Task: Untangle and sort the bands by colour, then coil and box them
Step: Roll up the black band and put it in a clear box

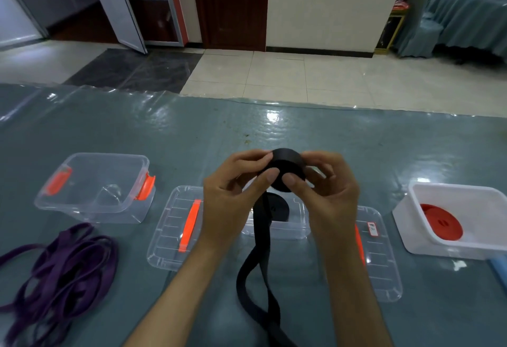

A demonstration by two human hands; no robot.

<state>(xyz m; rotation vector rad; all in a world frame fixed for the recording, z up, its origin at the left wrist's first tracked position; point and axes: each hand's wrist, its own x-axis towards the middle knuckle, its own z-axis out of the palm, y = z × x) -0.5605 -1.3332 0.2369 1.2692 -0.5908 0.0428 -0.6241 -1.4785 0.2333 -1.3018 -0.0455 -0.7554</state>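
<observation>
Both forearms are reaching in from the near edge of the table (274, 132), and the left hand (233, 198) and right hand (326, 195) are meeting above its middle, their curled fingers pinching a tight, round black coil (288, 165) from either side. Its flat woven black tail (260, 264) is hanging down toward the near edge. Loose purple bands (63, 275) are lying tangled by the left edge, near a clear plastic box (93, 184), while a red coil (441, 221) is sitting in the white box (455, 217) toward the right edge.

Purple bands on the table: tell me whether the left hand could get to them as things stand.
Probably not yet. The left hand and right hand both hold the black coil. The path to the purple bands looks open.
</observation>
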